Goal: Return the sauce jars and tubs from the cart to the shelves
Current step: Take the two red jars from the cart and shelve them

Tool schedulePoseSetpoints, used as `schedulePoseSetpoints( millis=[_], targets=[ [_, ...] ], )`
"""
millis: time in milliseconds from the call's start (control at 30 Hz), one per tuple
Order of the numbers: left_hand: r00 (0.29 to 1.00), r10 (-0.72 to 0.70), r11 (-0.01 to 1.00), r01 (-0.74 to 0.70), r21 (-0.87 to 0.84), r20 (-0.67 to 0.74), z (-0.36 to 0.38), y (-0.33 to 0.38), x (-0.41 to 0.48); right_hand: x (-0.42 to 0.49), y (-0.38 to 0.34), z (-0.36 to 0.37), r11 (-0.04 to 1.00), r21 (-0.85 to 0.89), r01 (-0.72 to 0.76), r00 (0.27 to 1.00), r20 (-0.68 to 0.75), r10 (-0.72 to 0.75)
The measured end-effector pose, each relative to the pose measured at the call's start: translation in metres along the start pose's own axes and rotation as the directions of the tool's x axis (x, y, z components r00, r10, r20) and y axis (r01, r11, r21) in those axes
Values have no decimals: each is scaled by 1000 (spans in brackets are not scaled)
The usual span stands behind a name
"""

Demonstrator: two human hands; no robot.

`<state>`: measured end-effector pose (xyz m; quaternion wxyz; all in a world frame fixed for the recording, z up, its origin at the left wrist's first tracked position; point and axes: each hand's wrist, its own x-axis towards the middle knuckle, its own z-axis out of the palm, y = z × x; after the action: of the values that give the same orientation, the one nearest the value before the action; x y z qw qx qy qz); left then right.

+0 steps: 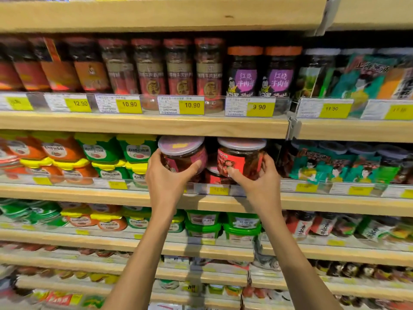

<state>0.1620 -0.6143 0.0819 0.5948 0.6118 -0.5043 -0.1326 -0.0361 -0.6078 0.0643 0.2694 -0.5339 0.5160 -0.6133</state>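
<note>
The left hand (166,175) grips the left jar (182,155), fingers curled round its left side and thumb on the front. The jar has a pink lid. It is at the front edge of the middle shelf (89,194), just right of the green tubs (136,151). A dark gap lies between the jars. The right hand (257,182) grips the right jar (240,157), which has a red label too blurry to read. Price tags (192,105) above read 12.90, 10.90, 10.90, 9.90.
</note>
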Motion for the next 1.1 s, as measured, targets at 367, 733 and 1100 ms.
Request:
schedulePoseSetpoints(
  millis=[367, 733, 1100],
  targets=[
    [989, 88, 959, -52, 280, -119, 22, -11, 20, 17, 12, 44, 993, -116, -15, 998, -64, 8],
    [989, 122, 932, -85, 351, -85, 26, -22, 17, 21, 18, 45, 975, -217, -41, 999, -14, 39],
    [997, 71, 969, -71, 238, 8, 15, -30, 13, 8, 8, 41, 863, -505, -2, 997, 68, 42]
  ],
)
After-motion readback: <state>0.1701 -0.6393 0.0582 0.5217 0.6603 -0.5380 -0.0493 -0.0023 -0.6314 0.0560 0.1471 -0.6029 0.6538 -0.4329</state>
